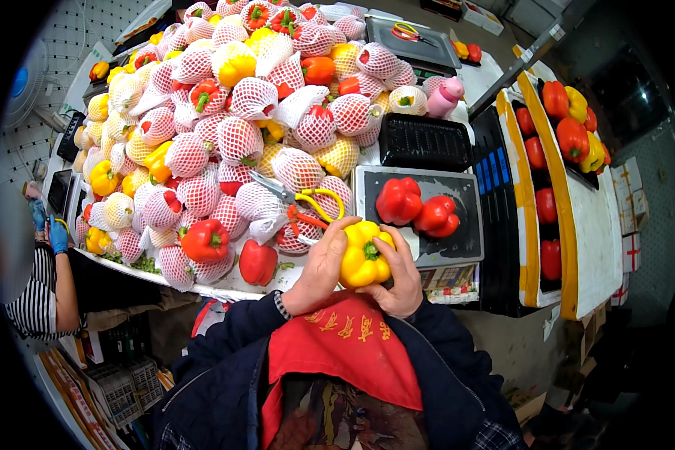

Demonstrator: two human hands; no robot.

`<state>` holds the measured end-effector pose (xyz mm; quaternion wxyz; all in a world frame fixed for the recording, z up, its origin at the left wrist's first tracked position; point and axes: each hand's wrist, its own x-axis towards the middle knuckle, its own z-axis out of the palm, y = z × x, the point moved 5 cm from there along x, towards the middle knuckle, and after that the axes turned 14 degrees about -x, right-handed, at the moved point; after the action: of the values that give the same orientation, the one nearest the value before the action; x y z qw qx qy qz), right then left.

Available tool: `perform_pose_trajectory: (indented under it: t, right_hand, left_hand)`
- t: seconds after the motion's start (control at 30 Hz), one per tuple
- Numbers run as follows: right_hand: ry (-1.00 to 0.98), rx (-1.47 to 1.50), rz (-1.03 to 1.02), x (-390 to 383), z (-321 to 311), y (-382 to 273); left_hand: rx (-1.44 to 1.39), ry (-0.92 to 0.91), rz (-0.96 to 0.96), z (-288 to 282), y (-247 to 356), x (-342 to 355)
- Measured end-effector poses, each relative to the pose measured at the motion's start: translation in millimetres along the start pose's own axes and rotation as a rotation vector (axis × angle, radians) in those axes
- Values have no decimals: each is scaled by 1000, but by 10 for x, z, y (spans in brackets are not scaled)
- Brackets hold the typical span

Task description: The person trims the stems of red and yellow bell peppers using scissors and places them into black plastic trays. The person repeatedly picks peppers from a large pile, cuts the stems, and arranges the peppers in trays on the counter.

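Observation:
A yellow bell pepper [365, 259] is held between my two hands in front of my chest, its creased end turned up. My left hand [319, 266] cups it from the left, and my right hand [399, 279] wraps its right side with the fingers on top. Just beyond, two red bell peppers [399, 200] lie on a wet dark scale plate [457, 225]. Scissors [315, 204] with yellow and orange handles rest on the pile beside my left hand. A bare red pepper [258, 262] lies at the table's near edge.
Peppers in foam nets [240, 141] form a big heap ahead and left. Black trays [426, 141] and a pink bottle [445, 97] stand behind the scale. Foam boxes [577, 202] with peppers are at right. A co-worker's blue-gloved hand [58, 235] shows at far left.

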<state>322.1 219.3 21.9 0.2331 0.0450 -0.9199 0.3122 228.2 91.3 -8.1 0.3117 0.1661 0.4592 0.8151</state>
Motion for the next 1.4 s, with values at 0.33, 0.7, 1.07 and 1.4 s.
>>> perform_pose_trajectory:
  t: [0.33, 0.7, 1.07, 1.4]
  right_hand:
    - [49, -3, -33, 38, -54, -74]
    - [-31, 59, -79, 62, -116, -86]
    - [-78, 121, -62, 73, -210, -91]
    - [-170, 335, 38, 37, -134, -10]
  left_hand:
    - [97, -16, 14, -77, 93, 5]
    - [-127, -382, -271, -133, 240, 42]
    - [-17, -494, -256, -177, 335, 13]
    - [-44, -458, -345, -212, 283, 2]
